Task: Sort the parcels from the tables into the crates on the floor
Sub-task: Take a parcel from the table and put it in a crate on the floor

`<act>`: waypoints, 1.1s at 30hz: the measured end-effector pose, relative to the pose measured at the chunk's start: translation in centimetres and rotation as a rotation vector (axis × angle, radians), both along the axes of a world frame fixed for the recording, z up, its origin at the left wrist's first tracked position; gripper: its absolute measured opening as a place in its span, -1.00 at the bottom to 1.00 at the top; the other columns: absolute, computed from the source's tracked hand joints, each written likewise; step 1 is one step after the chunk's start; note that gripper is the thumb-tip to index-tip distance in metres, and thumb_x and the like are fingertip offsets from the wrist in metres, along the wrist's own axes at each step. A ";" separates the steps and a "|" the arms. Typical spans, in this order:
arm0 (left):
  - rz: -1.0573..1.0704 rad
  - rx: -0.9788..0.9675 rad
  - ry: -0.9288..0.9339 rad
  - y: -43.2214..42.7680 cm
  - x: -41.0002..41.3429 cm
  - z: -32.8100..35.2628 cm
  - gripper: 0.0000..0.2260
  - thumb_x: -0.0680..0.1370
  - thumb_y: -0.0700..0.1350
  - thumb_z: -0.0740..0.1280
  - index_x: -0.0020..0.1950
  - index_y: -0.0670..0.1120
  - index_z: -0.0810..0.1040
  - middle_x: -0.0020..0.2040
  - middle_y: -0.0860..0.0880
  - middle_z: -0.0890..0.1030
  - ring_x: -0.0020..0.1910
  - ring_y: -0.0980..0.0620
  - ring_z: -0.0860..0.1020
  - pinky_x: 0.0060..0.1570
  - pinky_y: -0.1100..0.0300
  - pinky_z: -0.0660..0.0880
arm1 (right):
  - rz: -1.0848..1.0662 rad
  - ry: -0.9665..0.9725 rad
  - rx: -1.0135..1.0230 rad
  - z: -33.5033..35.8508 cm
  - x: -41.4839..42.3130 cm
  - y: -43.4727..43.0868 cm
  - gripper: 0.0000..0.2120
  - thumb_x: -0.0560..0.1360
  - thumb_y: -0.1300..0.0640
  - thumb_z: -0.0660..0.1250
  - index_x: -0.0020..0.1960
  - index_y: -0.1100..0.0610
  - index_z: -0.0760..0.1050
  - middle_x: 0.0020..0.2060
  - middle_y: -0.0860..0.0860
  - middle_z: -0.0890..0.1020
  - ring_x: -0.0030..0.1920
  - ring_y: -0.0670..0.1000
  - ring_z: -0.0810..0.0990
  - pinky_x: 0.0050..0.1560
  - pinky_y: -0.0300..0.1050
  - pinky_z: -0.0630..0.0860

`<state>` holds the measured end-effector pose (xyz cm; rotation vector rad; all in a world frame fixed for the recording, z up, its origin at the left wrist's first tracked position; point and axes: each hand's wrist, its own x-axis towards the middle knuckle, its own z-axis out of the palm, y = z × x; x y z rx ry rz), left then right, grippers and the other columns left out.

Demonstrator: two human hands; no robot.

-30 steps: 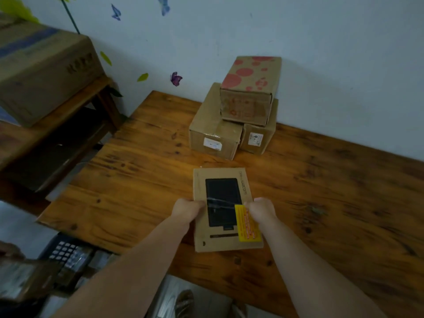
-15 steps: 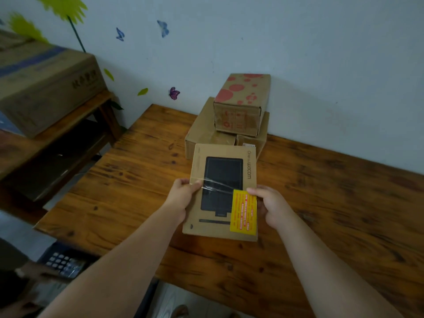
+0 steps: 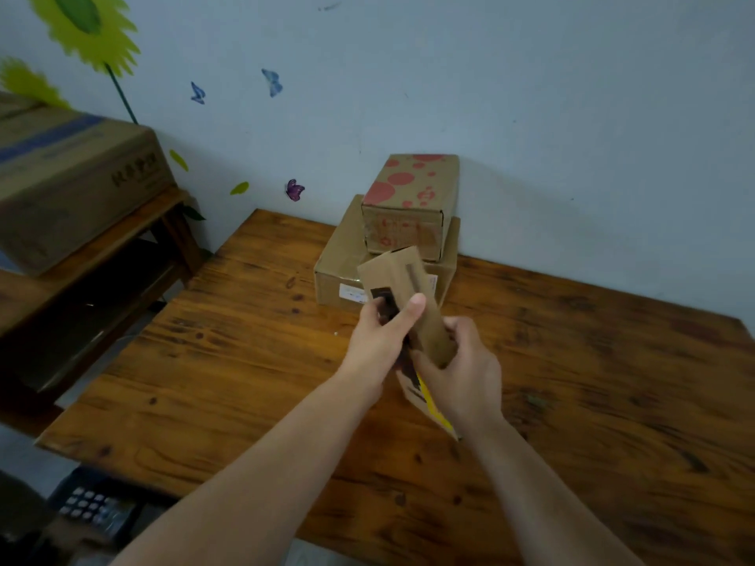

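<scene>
Now: left grip (image 3: 380,341) and right grip (image 3: 463,375) both curl round the parcel (image 3: 429,332), held over the worktop (image 3: 245,361). I see it edge-on, long axis tilted up toward the boxes (image 3: 408,206).

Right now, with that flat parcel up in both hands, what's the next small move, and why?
Probably swing the flat parcel left and down toward the dark crate on the floor: the left hand and right hand both grip it, tilted clear of the table.
</scene>
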<state>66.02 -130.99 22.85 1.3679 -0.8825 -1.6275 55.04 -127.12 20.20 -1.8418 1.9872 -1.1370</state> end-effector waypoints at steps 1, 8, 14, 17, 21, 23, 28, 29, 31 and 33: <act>0.019 0.012 0.045 0.0 -0.1 0.1 -0.46 0.44 0.13 0.41 0.34 0.01 0.32 0.15 0.03 0.54 0.15 -0.02 0.53 0.19 -0.05 0.48 | 0.028 0.048 -0.045 -0.3 0.1 0.1 -0.70 0.42 0.10 0.46 0.08 0.13 0.47 -0.22 -0.11 0.57 -0.31 -0.10 0.56 -0.39 -0.42 0.38; 0.189 -0.082 0.057 -0.1 0.0 -0.3 -0.57 0.41 -0.09 0.48 0.24 -0.01 0.45 0.06 0.01 0.61 0.07 0.01 0.59 0.12 -0.02 0.54 | 0.145 0.234 -0.136 -2.3 0.8 0.5 -0.57 0.33 0.13 0.44 0.16 0.20 0.49 -0.02 0.07 0.65 -0.04 0.06 0.65 -0.16 -0.13 0.59; 0.219 -0.113 0.023 -0.8 2.0 -0.6 -0.79 0.49 -0.15 0.39 0.10 0.01 0.50 0.01 -0.02 0.64 -0.01 0.02 0.61 -0.09 0.09 0.58 | 0.315 -0.015 0.069 -1.9 -0.6 0.3 -0.48 0.49 -0.14 0.28 0.34 0.12 0.44 0.29 -0.07 0.46 0.30 -0.15 0.32 0.33 -0.15 0.28; 0.165 -0.137 0.024 -0.9 3.2 -0.3 -0.83 0.49 -0.13 0.38 0.04 0.05 0.52 -0.01 -0.02 0.65 -0.02 0.01 0.62 -0.12 0.10 0.55 | 0.160 -0.146 0.196 -1.6 -2.5 -0.6 -0.57 0.55 -0.07 0.26 0.38 0.01 0.39 0.34 -0.14 0.38 0.36 -0.14 0.28 0.36 -0.09 0.29; 0.109 -0.140 0.095 -1.0 4.9 0.3 -0.85 0.52 -0.14 0.34 0.08 0.01 0.54 -0.04 -0.05 0.67 -0.05 -0.04 0.64 -0.15 0.08 0.55 | -0.017 -0.272 0.280 -0.4 -4.3 -2.0 -0.46 0.52 -0.02 0.33 0.45 0.03 0.29 0.40 -0.05 0.38 0.41 0.00 0.33 0.36 -0.02 0.27; 0.083 -0.145 0.139 -1.1 5.6 0.5 -0.83 0.54 -0.14 0.32 0.12 -0.01 0.53 -0.04 -0.07 0.68 -0.08 -0.04 0.64 -0.16 0.07 0.55 | -0.032 -0.453 0.362 0.0 -4.9 -2.2 -0.42 0.48 -0.06 0.37 0.44 0.03 0.30 0.32 -0.08 0.45 0.33 -0.02 0.41 0.32 0.00 0.31; 0.089 -0.122 0.183 -1.6 6.2 0.4 -0.81 0.55 -0.08 0.31 0.15 -0.05 0.54 -0.02 -0.09 0.69 -0.08 -0.06 0.65 -0.06 0.00 0.57 | 0.062 -0.830 0.479 0.2 -5.0 -1.7 -0.72 0.50 0.03 0.34 0.17 0.11 0.54 -0.02 0.02 0.68 -0.03 0.02 0.65 0.01 -0.01 0.55; 0.105 -0.102 0.177 -1.6 6.1 0.3 -0.81 0.55 -0.06 0.32 0.14 -0.06 0.54 -0.03 -0.09 0.69 -0.07 -0.06 0.65 -0.05 -0.01 0.58 | 0.059 -0.845 0.465 0.1 -5.0 -1.6 -0.76 0.51 0.05 0.34 0.14 0.12 0.54 -0.04 0.04 0.68 -0.03 0.05 0.66 0.02 0.02 0.56; 0.101 -0.063 0.112 -1.7 5.9 0.0 -0.78 0.54 -0.05 0.34 0.15 -0.05 0.51 -0.01 -0.08 0.68 -0.03 -0.07 0.64 -0.01 -0.03 0.57 | 0.040 -0.863 0.437 -0.1 -4.9 -1.4 -0.81 0.51 0.06 0.35 0.09 0.10 0.55 -0.02 0.07 0.68 0.00 0.11 0.65 0.11 0.12 0.54; 0.044 -0.049 0.003 -1.4 5.7 -0.6 -0.76 0.52 -0.07 0.36 0.16 -0.06 0.49 0.02 -0.07 0.65 -0.01 -0.06 0.62 0.01 -0.03 0.56 | 0.011 -0.895 0.404 -0.3 -4.9 -1.1 -0.79 0.49 0.06 0.36 0.09 0.10 0.54 0.01 0.09 0.67 0.02 0.12 0.64 0.13 0.15 0.53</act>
